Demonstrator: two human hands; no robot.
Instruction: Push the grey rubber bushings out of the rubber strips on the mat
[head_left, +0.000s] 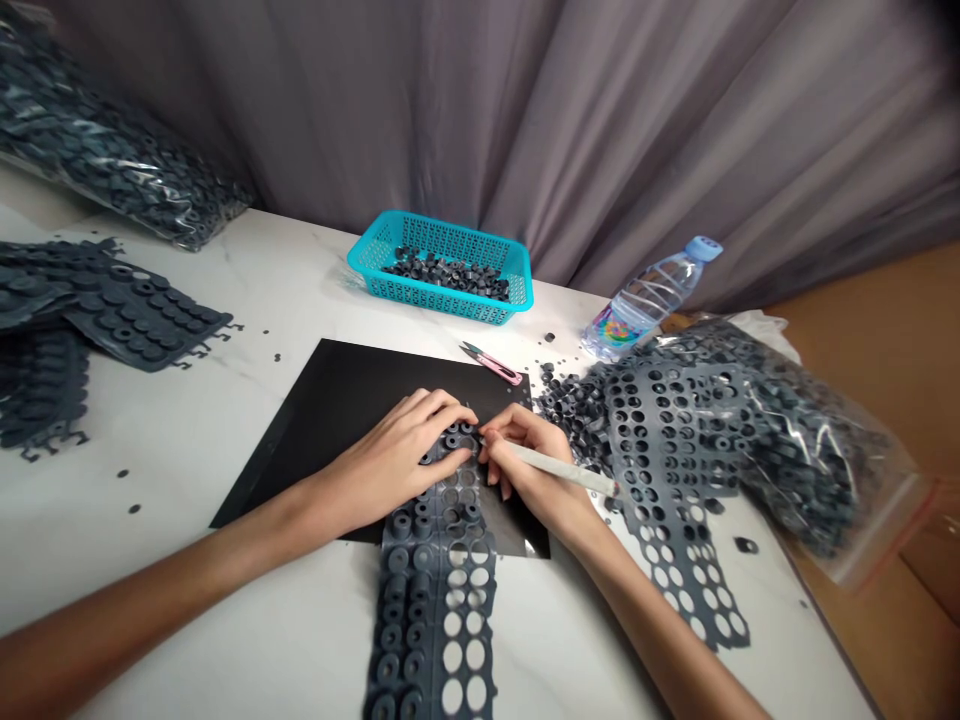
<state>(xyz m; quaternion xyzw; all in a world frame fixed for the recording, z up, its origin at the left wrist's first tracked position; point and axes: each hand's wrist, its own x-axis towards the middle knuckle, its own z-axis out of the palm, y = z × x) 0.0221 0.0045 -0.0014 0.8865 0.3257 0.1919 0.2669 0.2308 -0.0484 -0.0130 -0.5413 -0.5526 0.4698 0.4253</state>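
Observation:
A dark grey moulded rubber sheet (397,610) runs from the near edge onto a black mat (300,430). Round parts fill its left rows, while mostly bare holes line its right side. My left hand (409,440) grips the sheet's far end, thumb and fingers bent around a few round parts. In my right hand (529,450) is a slim white-handled tool (570,469), held like a pen close to the left fingertips. The tool's tip is hidden by the fingers. Pink-handled thread snips (491,364) lie on the mat's far edge.
A turquoise basket (442,305) of small dark parts stands behind the mat. To the right are loose parts (574,405), a punched-out sheet (645,480), a filled plastic bag (810,470) and a water bottle (645,300). More sheets (142,310) and a large bag (112,150) lie left.

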